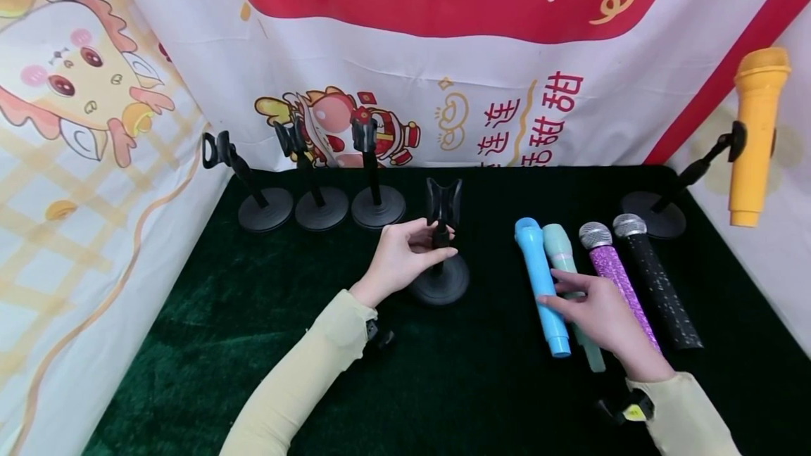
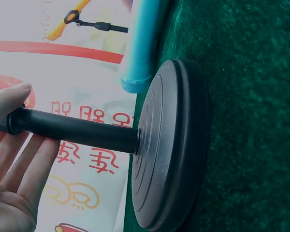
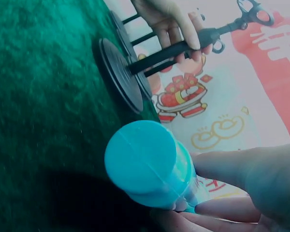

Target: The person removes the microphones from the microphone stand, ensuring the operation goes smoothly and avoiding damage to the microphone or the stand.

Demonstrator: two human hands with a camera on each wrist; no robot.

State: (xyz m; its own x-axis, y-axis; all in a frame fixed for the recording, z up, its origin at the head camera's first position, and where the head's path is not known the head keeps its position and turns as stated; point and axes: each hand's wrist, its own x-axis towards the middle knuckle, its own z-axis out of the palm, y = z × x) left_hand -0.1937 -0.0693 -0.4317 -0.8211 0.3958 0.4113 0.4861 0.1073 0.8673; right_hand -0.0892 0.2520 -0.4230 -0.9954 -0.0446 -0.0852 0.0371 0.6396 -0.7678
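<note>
My left hand [image 1: 398, 257] grips the black pole of a microphone stand [image 1: 441, 283], thumb on one side and fingers on the other. Its round base is down on the green cloth, and an empty forked clip tops it. In the left wrist view the pole [image 2: 82, 130] lies between thumb and fingers. My right hand [image 1: 602, 312] pinches a blue microphone [image 1: 535, 266] about its middle, and the right wrist view shows the microphone's round butt end [image 3: 142, 162] close up. A mint green microphone [image 1: 559, 248] lies right beside it, partly hidden by the hand.
A purple glittery microphone [image 1: 611, 269] and a black speckled one [image 1: 659, 287] lie at the right. Behind them, a stand [image 1: 654, 217] holds a yellow microphone [image 1: 756, 139]. Three stands without microphones, one of them the leftmost stand [image 1: 265, 210], line the back left. Printed cloth walls border the table.
</note>
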